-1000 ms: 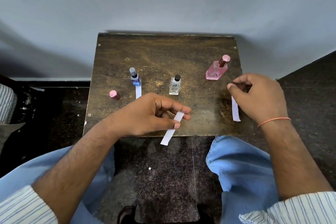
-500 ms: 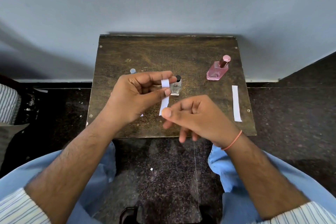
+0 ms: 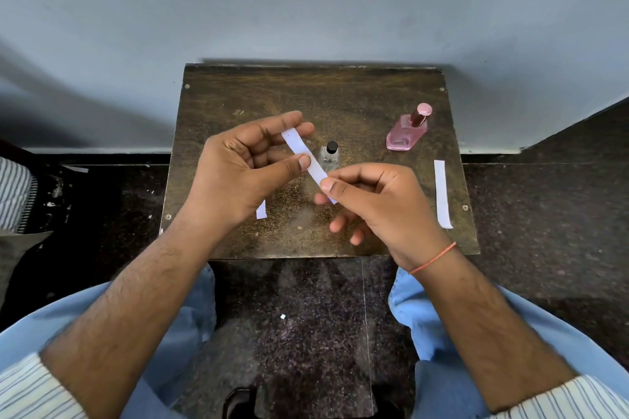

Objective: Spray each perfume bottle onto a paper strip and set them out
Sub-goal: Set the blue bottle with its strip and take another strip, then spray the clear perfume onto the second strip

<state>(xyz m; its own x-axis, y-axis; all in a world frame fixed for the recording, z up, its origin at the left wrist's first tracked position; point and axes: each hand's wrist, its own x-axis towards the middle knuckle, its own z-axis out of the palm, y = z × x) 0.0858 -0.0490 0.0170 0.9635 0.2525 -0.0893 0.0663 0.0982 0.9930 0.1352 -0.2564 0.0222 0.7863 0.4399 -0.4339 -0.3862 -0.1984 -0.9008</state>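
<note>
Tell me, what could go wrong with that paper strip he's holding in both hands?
The held strip is pinched by the left hand and the right hand, so pulling apart might tear it. The hands hover right in front of the small clear bottle, which a bump could topple. The strip near the table's right edge could slide off.

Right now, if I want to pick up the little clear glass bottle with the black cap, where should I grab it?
Probably grip the little clear glass bottle with the black cap by its squarish body below the cap, fingers on opposite flat sides. It stands upright, and its right side looks open. The white paper strip, pinched by the left hand and right hand, crosses in front, so come from the right.
</note>
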